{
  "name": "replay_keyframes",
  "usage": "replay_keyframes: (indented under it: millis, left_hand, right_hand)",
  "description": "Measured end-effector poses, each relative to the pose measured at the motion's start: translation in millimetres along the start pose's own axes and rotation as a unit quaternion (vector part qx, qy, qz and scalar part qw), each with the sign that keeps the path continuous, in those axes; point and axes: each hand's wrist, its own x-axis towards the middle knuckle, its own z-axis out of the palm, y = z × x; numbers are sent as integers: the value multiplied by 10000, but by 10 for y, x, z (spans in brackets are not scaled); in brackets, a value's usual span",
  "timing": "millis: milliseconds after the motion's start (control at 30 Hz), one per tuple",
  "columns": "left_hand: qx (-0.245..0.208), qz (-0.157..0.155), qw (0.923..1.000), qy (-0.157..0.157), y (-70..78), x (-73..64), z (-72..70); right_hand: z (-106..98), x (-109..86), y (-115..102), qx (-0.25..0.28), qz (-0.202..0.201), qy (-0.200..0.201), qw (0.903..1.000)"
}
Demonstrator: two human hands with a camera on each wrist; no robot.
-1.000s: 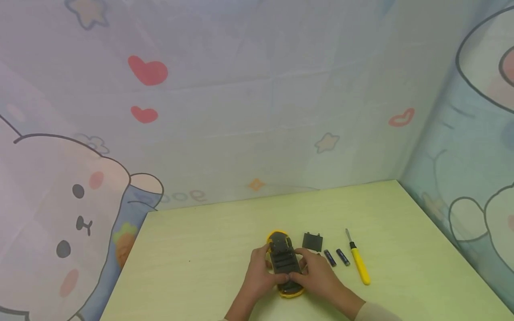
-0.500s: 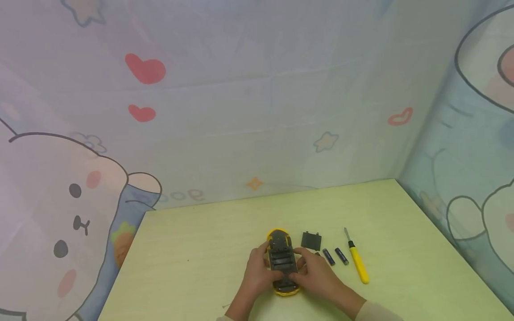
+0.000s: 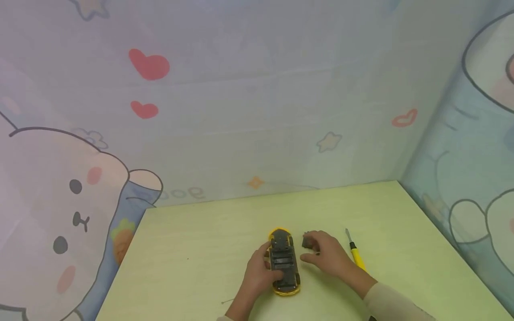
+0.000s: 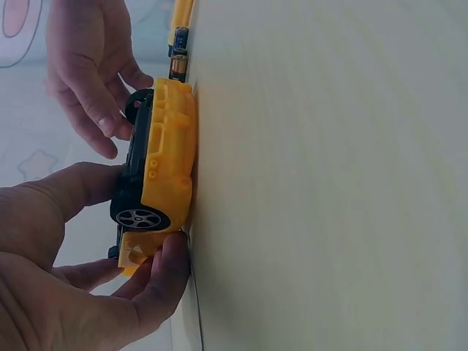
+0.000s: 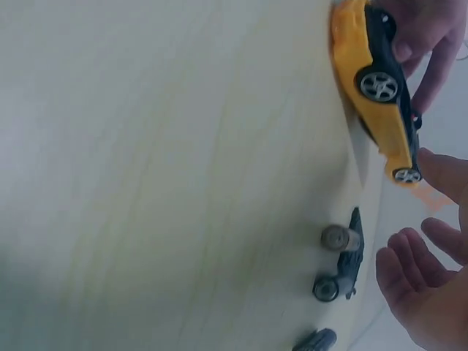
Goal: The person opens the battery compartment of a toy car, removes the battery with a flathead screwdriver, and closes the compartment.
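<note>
A yellow toy car (image 3: 286, 266) lies upside down on the table, its black underside and battery slots facing up. My left hand (image 3: 259, 273) holds it by the side, thumb on the underside and fingers against the yellow body. The right hand (image 3: 327, 254) is over the black battery cover (image 3: 306, 242), hiding most of it in the head view. In the right wrist view its fingers are loosely bent with nothing between them. Batteries (image 5: 327, 288) lie on the table below this hand, beside the cover (image 5: 355, 252).
A screwdriver (image 3: 357, 256) with a yellow handle lies right of the right hand, partly behind the forearm. A thin wire-like thing (image 3: 227, 302) lies beside the left wrist. The pale table (image 3: 192, 236) meets a printed cloth backdrop (image 3: 257, 111) at the back.
My right hand has let go of the toy car and moved right and away over the battery cover and batteries. The left hand still holds the car in about the same place.
</note>
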Motion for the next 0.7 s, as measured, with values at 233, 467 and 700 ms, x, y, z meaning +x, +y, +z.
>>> replay_keyframes:
  millis: [233,467,700]
  left_hand:
    - [-102,10,9999,-27,-47,12,8]
    - [-29,-102,9999,18,-33,17,16]
    - [-63,-111,9999,-11,-34,8,8]
  right_hand:
    - [-41,129,146,-604,-293,290,9973]
    - [-49,284,291,-897,-268,192,9954]
    - [-58,386,320,-944,-93,-256,9952]
